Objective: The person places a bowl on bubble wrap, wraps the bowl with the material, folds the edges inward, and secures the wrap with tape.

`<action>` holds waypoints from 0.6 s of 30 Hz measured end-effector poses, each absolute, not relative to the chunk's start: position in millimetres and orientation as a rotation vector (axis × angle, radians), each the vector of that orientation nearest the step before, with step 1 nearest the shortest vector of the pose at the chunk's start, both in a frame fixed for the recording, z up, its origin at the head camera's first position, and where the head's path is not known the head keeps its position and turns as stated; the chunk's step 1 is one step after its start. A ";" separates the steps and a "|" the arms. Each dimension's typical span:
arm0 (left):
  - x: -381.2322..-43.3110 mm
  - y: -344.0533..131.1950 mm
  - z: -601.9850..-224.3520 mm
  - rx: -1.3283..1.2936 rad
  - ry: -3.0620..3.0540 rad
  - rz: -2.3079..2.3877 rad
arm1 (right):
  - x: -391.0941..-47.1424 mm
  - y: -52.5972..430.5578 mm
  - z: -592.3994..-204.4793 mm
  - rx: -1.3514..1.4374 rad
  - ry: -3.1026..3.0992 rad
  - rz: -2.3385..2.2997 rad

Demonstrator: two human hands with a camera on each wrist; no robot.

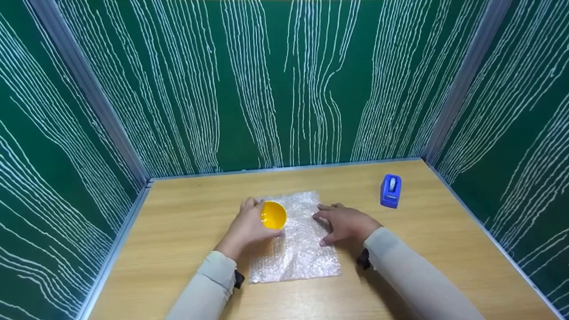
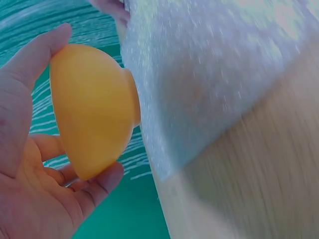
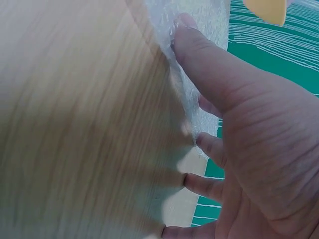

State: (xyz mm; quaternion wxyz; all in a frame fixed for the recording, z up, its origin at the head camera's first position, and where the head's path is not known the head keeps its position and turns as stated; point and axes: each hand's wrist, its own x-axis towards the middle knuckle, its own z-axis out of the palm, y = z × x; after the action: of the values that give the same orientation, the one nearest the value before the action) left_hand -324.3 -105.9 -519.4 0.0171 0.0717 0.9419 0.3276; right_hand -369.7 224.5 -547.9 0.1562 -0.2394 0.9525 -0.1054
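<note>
1. The left hand [image 1: 249,223] pinches the yellow bowl [image 1: 274,215] over the left side of the bubble wrap [image 1: 302,249].
2. The right hand [image 1: 346,223] has its grip spread at the bubble wrap's right edge.
3. The bowl is probably light, stiff, slippery (hold opposite sides).
4. Left wrist view shows its foot [image 2: 132,97]; head view, its inside.

The bowl [image 1: 274,215] is yellow, the tape dispenser [image 1: 390,200] blue, the bubble wrap [image 1: 300,255] seemingly clear under glare, the walls [image 1: 284,102] white-lined green.

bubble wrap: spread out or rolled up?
Spread out: in the head view the bubble wrap lies flat as a rough rectangle on the table. Single or doubled: cannot tell.
</note>
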 end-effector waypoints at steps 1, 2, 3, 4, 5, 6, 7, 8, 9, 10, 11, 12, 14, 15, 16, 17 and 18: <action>-324.8 -103.2 -520.0 0.234 2.926 1.012 | -369.1 224.0 -547.4 -0.681 2.726 -0.308; -325.2 -100.6 -520.9 0.245 2.922 1.012 | -368.8 223.6 -547.2 -0.674 2.725 -0.307; -325.3 -98.1 -521.7 0.252 2.915 1.015 | -368.2 223.2 -546.8 -0.667 2.725 -0.306; -325.3 -95.7 -522.6 0.256 2.910 1.016 | -368.2 222.6 -546.9 -0.662 2.726 -0.302; -325.3 -93.4 -523.8 0.258 2.902 1.024 | -367.9 222.1 -546.9 -0.661 2.728 -0.303; -325.0 -91.4 -525.2 0.256 2.893 1.036 | -367.6 221.6 -547.1 -0.664 2.729 -0.303; -324.6 -89.5 -526.4 0.257 2.888 1.042 | -367.0 221.2 -547.1 -0.665 2.729 -0.307; -324.1 -87.7 -527.7 0.260 2.883 1.048 | -366.9 220.8 -547.6 -0.662 2.727 -0.308; -323.3 -86.1 -529.0 0.259 2.880 1.041 | -366.2 220.6 -547.6 -0.667 2.723 -0.317; -322.7 -84.7 -530.5 0.261 2.876 1.034 | -365.7 220.5 -547.5 -0.668 2.718 -0.324; -322.1 -83.3 -531.8 0.266 2.873 1.024 | -365.1 220.4 -547.3 -0.668 2.712 -0.334; -321.7 -82.0 -532.9 0.272 2.870 1.014 | -364.7 220.5 -546.9 -0.665 2.708 -0.342; -322.0 -79.2 -534.5 0.291 2.863 1.006 | -364.6 221.0 -545.7 -0.651 2.704 -0.352; -322.6 -77.9 -535.1 0.295 2.859 1.004 | -364.3 221.4 -544.5 -0.646 2.705 -0.356; -323.6 -76.5 -535.5 0.300 2.858 1.007 | -364.6 221.9 -543.8 -0.637 2.706 -0.364; -324.5 -75.0 -535.6 0.304 2.859 1.005 | -365.0 222.3 -543.3 -0.629 2.707 -0.369; -325.8 -73.5 -536.1 0.313 2.860 1.006 | -365.4 222.7 -542.7 -0.622 2.710 -0.370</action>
State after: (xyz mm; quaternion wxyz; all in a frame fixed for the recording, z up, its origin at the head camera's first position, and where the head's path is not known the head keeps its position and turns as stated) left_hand -325.8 -73.5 -536.1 0.0471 0.1025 0.9373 0.3296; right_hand -365.4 222.7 -542.7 0.1677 -0.2186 0.9524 -0.1302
